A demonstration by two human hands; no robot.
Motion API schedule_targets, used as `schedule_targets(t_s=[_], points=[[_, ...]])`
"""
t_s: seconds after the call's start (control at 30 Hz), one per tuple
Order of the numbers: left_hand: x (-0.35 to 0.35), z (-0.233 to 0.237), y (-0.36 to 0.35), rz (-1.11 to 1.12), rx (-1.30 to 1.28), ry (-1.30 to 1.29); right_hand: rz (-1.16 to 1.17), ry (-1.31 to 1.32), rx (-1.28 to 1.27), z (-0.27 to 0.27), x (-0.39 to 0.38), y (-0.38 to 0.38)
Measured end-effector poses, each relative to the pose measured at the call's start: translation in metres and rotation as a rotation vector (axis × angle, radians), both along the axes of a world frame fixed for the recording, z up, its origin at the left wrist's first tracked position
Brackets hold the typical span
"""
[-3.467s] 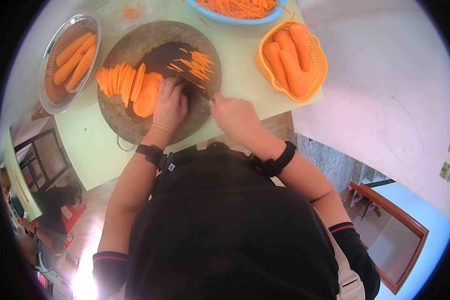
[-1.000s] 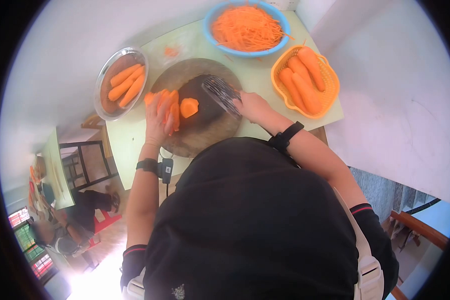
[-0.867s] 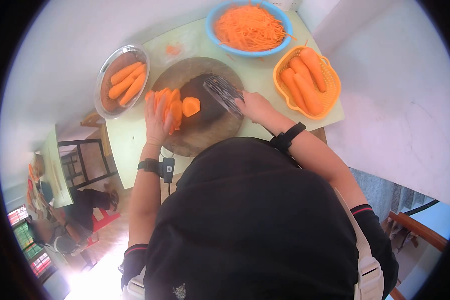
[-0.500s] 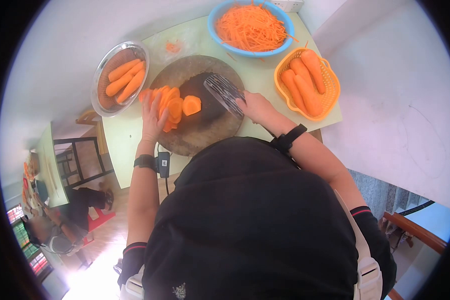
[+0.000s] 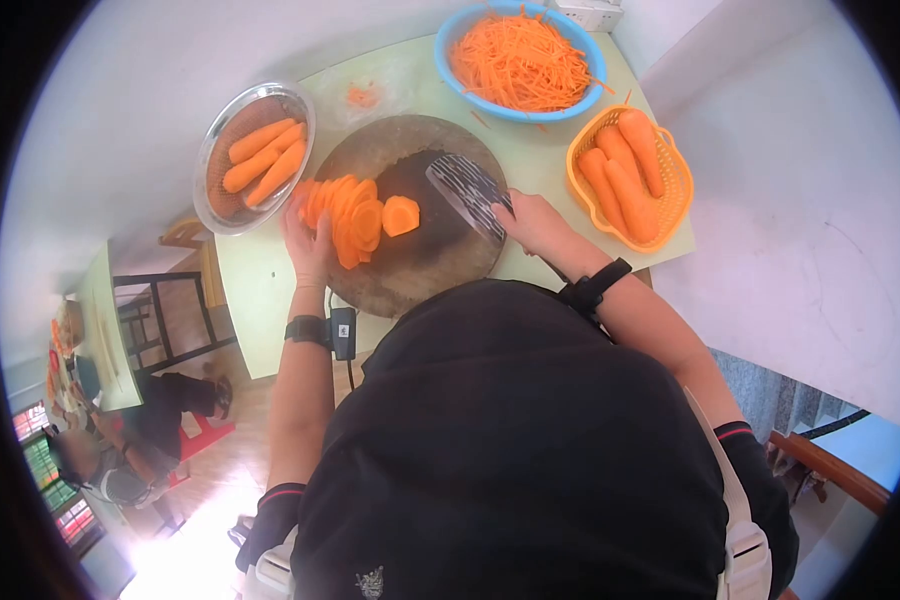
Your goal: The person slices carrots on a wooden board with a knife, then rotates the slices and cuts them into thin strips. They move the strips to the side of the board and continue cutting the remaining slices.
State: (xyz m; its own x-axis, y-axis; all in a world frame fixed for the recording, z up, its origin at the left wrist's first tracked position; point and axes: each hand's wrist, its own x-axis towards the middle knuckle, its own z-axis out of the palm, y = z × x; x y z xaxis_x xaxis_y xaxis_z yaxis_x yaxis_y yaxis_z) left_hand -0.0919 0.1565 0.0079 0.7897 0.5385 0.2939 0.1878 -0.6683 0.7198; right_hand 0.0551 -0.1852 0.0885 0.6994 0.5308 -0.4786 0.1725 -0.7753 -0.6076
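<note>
A pile of overlapping carrot slices (image 5: pixel 348 215) lies fanned out on the left part of a round wooden chopping board (image 5: pixel 450 270). My left hand (image 5: pixel 308 245) is at the pile's left end, its thumb and fingers curved around the slices; some fingertips are hidden by them. Just right of the pile sits a separate cut carrot piece (image 5: pixel 401 215), apart from both hands. My right hand (image 5: pixel 533 222) is closed around the handle of a kitchen knife (image 5: pixel 466 192), whose dark, light-streaked blade lies low over the board, pointing up and left.
Whole carrots fill a metal colander (image 5: pixel 207 190) at left and a yellow plastic basket (image 5: pixel 682 190) at right. Behind the board stands a blue basin (image 5: pixel 444 66) of shredded carrot (image 5: pixel 520 62). A plastic bag (image 5: pixel 395 90) lies nearby. Another person (image 5: pixel 135 440) sits at far left.
My left hand has slid from the top of the carrot slices to their left end, and the slices look more gathered. The knife stays over the board. The view has shifted slightly.
</note>
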Motion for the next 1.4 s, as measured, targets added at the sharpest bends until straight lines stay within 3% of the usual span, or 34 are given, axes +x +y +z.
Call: schedule_targets(t_s=[0.13, 0.2, 0.4, 0.63, 0.83, 0.9, 1.0, 1.23, 1.33, 1.4], points=[[0.004, -0.005, -0.001, 0.076, -0.173, -0.023, -0.005, 0.018, -0.019, 0.001, 0.001, 0.001], [0.009, -0.022, 0.009, 0.258, -0.235, -0.045, -0.009, 0.018, -0.033, 0.0, 0.001, 0.001], [0.019, -0.032, 0.014, 0.169, -0.327, -0.018, -0.028, -0.008, -0.021, -0.004, 0.001, 0.0], [0.024, -0.036, 0.025, 0.109, -0.213, 0.045, -0.042, -0.01, -0.029, -0.002, -0.002, 0.0], [0.032, -0.04, 0.024, 0.07, -0.337, -0.031, -0.046, -0.027, -0.049, 0.006, -0.004, 0.003], [0.035, -0.036, 0.023, 0.107, -0.515, -0.09, -0.048, -0.02, -0.057, 0.0, -0.003, 0.002], [0.032, -0.036, 0.03, 0.074, -0.442, 0.091, -0.057, -0.078, -0.043, -0.008, -0.007, 0.001], [0.03, -0.044, 0.03, 0.125, -0.45, 0.041, -0.049, -0.075, -0.065, 0.0, -0.011, 0.002], [0.022, -0.03, 0.025, 0.168, -0.345, 0.098, -0.045, -0.112, -0.064, -0.004, -0.011, 0.002], [0.008, -0.009, 0.013, 0.157, -0.124, 0.236, -0.049, -0.117, -0.058, -0.004, -0.014, 0.002]])
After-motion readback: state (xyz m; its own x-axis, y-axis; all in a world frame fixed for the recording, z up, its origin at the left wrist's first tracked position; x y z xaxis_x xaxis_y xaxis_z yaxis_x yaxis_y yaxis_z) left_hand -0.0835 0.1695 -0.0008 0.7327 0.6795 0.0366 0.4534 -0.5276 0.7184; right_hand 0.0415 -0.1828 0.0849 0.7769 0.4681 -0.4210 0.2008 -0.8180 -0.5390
